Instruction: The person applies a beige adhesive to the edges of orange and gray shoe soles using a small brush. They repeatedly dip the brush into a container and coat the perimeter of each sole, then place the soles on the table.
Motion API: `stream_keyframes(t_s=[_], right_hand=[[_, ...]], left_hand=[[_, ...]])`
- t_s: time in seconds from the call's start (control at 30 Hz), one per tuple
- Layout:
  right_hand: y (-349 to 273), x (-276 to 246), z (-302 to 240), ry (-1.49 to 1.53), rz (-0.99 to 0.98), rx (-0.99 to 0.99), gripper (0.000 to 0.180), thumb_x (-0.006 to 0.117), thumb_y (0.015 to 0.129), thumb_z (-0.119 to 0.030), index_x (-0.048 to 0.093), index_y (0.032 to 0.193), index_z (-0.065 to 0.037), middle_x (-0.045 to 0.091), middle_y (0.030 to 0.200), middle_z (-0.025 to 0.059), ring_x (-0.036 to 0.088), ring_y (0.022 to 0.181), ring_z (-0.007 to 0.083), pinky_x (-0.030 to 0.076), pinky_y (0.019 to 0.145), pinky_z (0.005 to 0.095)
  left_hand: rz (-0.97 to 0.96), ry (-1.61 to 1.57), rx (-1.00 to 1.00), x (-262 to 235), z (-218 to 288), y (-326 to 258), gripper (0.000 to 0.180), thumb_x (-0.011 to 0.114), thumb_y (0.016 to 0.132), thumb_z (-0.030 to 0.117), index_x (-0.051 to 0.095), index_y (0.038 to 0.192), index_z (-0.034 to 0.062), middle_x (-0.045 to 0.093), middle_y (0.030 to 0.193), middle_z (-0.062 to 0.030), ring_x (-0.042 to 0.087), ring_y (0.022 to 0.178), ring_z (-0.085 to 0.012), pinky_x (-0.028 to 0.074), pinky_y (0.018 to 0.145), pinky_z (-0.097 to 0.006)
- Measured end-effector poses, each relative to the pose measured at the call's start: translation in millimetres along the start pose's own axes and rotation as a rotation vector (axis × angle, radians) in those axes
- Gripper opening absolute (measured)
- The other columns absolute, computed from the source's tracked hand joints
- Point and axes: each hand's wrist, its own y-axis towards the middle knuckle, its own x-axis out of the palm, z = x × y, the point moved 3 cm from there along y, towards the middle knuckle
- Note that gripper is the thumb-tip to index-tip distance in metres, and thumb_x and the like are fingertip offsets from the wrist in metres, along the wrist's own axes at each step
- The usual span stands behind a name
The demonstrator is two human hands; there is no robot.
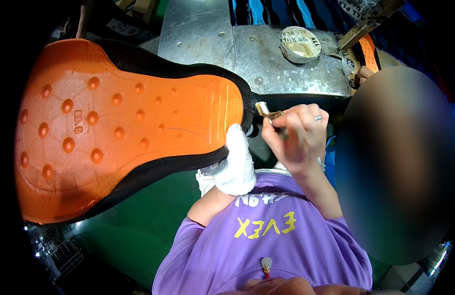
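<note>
A large seat-shaped piece point(134, 113) with an orange, dimpled underside and a black edge fills the left of the head view. It is broad at the left and narrows toward me. My left hand point(236, 162), in a white knitted glove, grips its narrow end, the thumb pressed on the orange face and the other fingers mostly hidden. My bare right hand point(298, 132) pinches a small brush point(262, 108) with a pale tip. The brush tip is close to the black edge of the narrow end; whether it touches cannot be told.
A worn metal bench point(198, 37) lies beyond the piece. On it stands a round tub point(300, 45) with pale contents. At right, another person's hand point(366, 74) is by a second orange piece point(369, 53) near a wooden post point(370, 24). The floor point(134, 246) is green.
</note>
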Motion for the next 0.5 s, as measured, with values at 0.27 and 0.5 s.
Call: stream_keyframes(t_s=[0.27,0.5], right_hand=[[0,-5,-6,0.031,-0.028,0.009,0.034,0.085,0.066,-0.019,0.057,0.085,-0.019,0.056,0.086,-0.0005,0.056,0.077,0.0212,0.036,0.079,0.0384],[3,-6,2,0.026,-0.013,0.003,0.033,0.084,0.067,-0.020,0.056,0.085,-0.019,0.056,0.084,-0.0020,0.055,0.075,0.0208,0.036,0.079,0.0381]], left_hand=[[-0.082,-0.170,-0.173,3,8,-2,0.041,0.042,0.107,0.041,0.061,0.112,0.0047,0.066,0.086,-0.0086,0.058,0.067,-0.0167,0.046,0.060,-0.032],[-0.056,-0.126,-0.114,3,8,-1,0.039,0.043,0.107,0.039,0.060,0.111,0.0041,0.065,0.086,-0.0092,0.058,0.069,-0.0173,0.046,0.061,-0.032]])
